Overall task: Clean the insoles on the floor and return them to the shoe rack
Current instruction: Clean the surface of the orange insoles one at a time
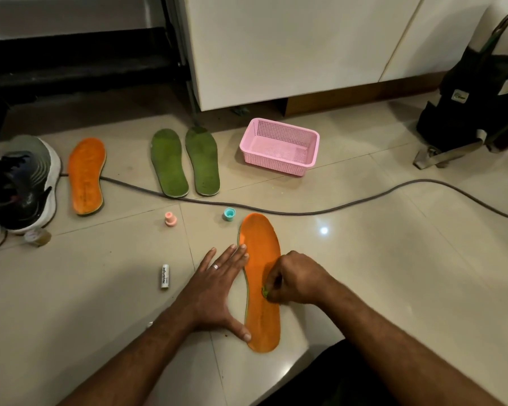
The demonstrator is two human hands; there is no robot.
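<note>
An orange insole (261,247) lies lengthwise on the tiled floor in front of me. My left hand (214,291) lies flat beside it, fingertips and thumb pressing its left edge. My right hand (294,278) is curled over the middle of the insole and pinches a small green cleaning piece (265,292) against its surface. A second orange insole (85,175) lies at the left by the shoes. Two green insoles (185,162) lie side by side further back. The dark shoe rack (79,57) stands at the back left.
A pink basket (279,146) sits behind the insoles. A grey cable (364,200) runs across the floor. A pink cap (170,218), a teal cap (229,214) and a white tube (165,276) lie nearby. Sneakers (18,186) at left, a dark bag (475,92) at right.
</note>
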